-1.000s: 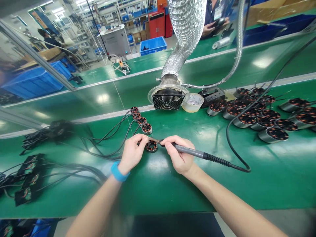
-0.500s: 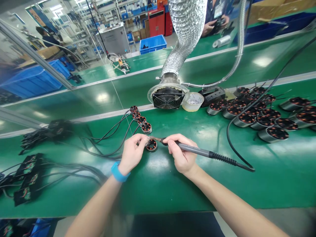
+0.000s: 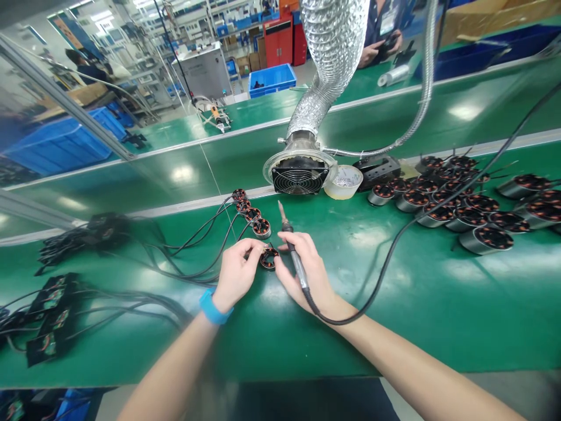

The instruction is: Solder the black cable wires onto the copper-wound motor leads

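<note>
My left hand [image 3: 239, 266], with a blue band at the wrist, is closed in a pinch on a thin wire [image 3: 265, 249] at the upper left edge of a motor stator [image 3: 269, 258]. This stator is a round black part with copper windings, lying on the green bench. My right hand [image 3: 309, 272] holds a soldering iron [image 3: 298, 266] between its fingers, the tip pointing up and away from the stator. My right thumb reaches to the stator's right side. Behind it, several wired stators [image 3: 262, 228] stand in a slanting row.
An extractor fan [image 3: 300, 180] on a foil duct hangs beyond my hands. Beside it stands a white tub [image 3: 344, 181]. Many motor parts [image 3: 486, 240] crowd the right, and black cables [image 3: 105, 234] and circuit boards [image 3: 52, 298] cover the left. A person's hands [image 3: 381, 49] show across the bench.
The soldering iron has swung from pointing left at the stator to pointing up and away. My right hand has moved left to the stator, its cord following; my left hand stays in place.
</note>
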`<state>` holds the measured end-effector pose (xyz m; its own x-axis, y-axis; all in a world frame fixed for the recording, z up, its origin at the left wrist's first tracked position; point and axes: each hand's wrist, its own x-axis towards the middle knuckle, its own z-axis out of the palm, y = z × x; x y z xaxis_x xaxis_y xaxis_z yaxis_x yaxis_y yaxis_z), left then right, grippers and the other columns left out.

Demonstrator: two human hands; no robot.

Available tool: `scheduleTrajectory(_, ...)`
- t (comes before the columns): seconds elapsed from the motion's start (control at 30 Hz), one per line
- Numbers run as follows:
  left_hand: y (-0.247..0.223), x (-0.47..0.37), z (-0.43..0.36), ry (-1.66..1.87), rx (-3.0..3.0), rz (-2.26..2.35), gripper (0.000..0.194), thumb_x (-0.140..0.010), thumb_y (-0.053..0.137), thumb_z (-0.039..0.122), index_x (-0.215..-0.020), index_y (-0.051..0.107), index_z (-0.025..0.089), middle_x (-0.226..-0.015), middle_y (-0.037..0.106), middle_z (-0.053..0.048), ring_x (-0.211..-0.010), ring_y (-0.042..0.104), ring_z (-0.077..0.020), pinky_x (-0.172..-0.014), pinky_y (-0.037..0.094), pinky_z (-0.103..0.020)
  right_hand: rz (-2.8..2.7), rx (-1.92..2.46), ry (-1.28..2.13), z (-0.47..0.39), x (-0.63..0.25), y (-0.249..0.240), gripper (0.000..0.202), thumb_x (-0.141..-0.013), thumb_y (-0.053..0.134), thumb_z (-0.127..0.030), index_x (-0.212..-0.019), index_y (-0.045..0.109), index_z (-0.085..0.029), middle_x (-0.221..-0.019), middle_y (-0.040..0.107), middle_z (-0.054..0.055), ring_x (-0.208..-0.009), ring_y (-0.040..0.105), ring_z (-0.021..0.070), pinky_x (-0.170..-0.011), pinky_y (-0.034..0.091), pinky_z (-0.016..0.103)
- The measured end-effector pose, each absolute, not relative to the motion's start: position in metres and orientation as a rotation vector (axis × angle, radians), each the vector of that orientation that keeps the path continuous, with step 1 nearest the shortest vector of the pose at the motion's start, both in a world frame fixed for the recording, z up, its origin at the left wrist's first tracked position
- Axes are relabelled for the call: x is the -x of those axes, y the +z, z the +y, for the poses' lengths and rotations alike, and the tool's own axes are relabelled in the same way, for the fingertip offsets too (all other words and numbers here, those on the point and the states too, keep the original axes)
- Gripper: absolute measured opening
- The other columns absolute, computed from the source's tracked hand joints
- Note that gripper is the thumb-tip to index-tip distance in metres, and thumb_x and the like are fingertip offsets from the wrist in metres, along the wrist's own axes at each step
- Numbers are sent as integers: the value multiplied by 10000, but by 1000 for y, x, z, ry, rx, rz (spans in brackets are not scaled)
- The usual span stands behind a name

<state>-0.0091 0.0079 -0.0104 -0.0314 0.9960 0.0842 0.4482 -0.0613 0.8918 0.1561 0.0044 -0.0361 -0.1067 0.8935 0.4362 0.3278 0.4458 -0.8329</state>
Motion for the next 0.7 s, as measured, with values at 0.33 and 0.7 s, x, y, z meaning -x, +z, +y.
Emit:
scheduleTrajectory(0.33, -11, 9, 8, 1026, -1596, 1569, 225, -921, 555, 309, -864, 716, 163, -934, 748, -63, -870, 673, -201, -793, 500, -293, -1748, 997, 860, 9, -149, -50, 772, -801, 730, -129, -1447, 341, -290, -1359, 415, 117, -1124, 612, 232, -1006, 530, 417)
scheduleTrajectory(0.7, -10, 13, 8, 1026, -1582, 1546, 256, -923, 537, 369, -833, 661, 164, -827, 679, -49, -771, 637, -185, -703, 502, -279, -2043, 945, 599, 23, -178, -34, 643, -854, 567, -26, -1413, 365, -269, -1312, 449, 128, -1052, 641, 222, -902, 560, 383)
